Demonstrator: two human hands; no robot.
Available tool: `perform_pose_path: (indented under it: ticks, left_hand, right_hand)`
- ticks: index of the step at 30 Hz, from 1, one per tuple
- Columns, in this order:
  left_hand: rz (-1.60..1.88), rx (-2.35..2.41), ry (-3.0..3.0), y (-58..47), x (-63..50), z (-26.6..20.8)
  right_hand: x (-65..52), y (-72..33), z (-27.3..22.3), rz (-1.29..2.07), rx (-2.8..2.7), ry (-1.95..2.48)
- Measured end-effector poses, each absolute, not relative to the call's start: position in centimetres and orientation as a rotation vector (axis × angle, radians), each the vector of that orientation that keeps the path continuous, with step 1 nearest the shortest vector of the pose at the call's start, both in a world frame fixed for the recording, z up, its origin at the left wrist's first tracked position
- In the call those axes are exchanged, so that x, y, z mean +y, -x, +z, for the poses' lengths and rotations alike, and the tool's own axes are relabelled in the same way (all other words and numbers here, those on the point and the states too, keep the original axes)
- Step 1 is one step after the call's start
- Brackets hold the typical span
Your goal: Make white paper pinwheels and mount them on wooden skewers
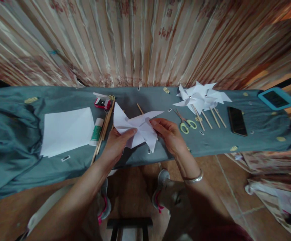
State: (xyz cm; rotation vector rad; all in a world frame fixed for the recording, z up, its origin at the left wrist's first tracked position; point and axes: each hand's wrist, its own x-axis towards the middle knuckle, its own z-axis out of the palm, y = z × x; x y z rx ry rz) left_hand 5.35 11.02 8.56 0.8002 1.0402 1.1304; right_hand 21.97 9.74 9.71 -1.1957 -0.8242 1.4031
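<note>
Both hands, left hand (116, 142) and right hand (169, 134), grip a folded white paper pinwheel (137, 129) between green-capped glue stick (96, 131) and yellow-handled scissors (187, 123) on the teal-clothed worktop (34, 100).

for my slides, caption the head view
Both hands, left hand and right hand, fold a white paper pinwheel beside scissors.
</note>
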Motion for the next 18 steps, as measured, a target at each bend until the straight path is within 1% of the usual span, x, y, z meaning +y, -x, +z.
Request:
perform_pose_path:
  ticks: [5,8,10,14,16,18]
  left_hand:
    - [1.093,1.132,-0.793,-5.1,11.2,7.9]
    - [1.093,1.174,-0.820,-4.8,11.3,8.0]
    - [1.101,1.220,-0.843,-4.6,11.5,8.3]
    - [1.129,1.269,-0.833,-3.8,12.0,9.1]
    - [1.176,1.275,-0.802,-3.3,12.4,9.5]
    - [1.220,1.290,-0.750,-3.0,12.7,9.8]
  right_hand:
    - [10.0,-21.9,8.7,1.407,-0.879,1.202]
    - [10.5,-23.0,8.0,1.320,-1.063,1.227]
    - [10.9,-24.5,7.6,1.139,-1.228,1.356]
    - [11.4,-27.7,7.1,0.431,-1.423,1.868]
    - [11.4,-28.9,6.9,0.260,-1.466,1.984]
    - [11.4,-30.0,6.7,0.196,-1.499,2.051]
